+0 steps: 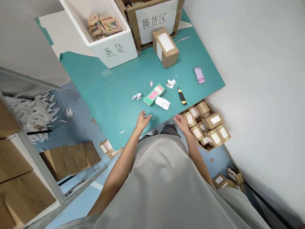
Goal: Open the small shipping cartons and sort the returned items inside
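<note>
My left hand [143, 120] is over the front part of the green table [114, 101], fingers apart and nothing in them. Near the table's front edge, my right hand [181, 122] has its fingers extended and holds nothing. Beyond my hands lies a green and pink box [154, 94], with a folded white paper [163, 103] at its near right corner. Crumpled paper [137, 96] is left of the box, and another crumpled piece [171, 83] sits to its upper right. A black and yellow cutter [182, 96] lies farther right.
A white foam bin [116, 52] holding packets and a large labelled carton [154, 20] stand at the back, a small taped carton [165, 47] before them. A blurred pink item [199, 75] lies right. Below the right edge is a container of small boxes [207, 124]; shelving [35, 165] stands left.
</note>
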The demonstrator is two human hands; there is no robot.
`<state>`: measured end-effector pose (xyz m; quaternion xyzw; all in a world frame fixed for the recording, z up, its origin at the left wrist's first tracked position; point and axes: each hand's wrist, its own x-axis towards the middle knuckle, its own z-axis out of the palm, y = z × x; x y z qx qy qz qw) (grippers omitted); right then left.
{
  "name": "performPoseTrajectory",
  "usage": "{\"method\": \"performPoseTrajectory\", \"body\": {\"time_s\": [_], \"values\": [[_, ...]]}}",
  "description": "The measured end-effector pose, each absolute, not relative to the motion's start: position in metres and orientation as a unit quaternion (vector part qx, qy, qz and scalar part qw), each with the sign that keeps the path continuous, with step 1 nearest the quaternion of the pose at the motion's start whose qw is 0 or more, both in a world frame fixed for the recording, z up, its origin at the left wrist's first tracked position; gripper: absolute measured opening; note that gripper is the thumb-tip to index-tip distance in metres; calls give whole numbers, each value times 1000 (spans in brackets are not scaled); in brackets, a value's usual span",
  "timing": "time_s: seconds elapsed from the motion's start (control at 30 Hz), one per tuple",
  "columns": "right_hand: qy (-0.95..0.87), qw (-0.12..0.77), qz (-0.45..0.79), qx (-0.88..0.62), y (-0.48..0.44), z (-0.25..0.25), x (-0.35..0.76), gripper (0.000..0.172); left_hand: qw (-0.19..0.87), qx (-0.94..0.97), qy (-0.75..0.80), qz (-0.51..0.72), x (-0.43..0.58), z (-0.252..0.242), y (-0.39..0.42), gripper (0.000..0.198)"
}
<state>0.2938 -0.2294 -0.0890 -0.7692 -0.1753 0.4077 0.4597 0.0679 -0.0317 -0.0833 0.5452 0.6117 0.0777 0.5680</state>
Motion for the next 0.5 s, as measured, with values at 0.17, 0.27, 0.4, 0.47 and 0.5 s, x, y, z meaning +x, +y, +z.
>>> {"method": "performPoseTrajectory", "body": {"time_s": [0.17, 0.27, 0.4, 0.47, 0.5], "values": [[-288, 283, 405, -820, -133, -93, 318, 66, 514, 577, 625, 108, 91, -88, 3, 93], [-369, 160, 381, -832, -83, -101, 327, 87, 434, 635, 621, 148, 99, -97, 38, 86], [-457, -8, 393, -798, -40, -109, 336, 88, 372, 672, 634, 94, 108, -120, 92, 67], [-505, -66, 409, -757, -34, -108, 348, 62, 384, 669, 635, 44, 115, -134, 111, 49], [-524, -82, 417, -738, -33, -106, 358, 47, 389, 665, 637, 29, 119, -140, 116, 39]]}}
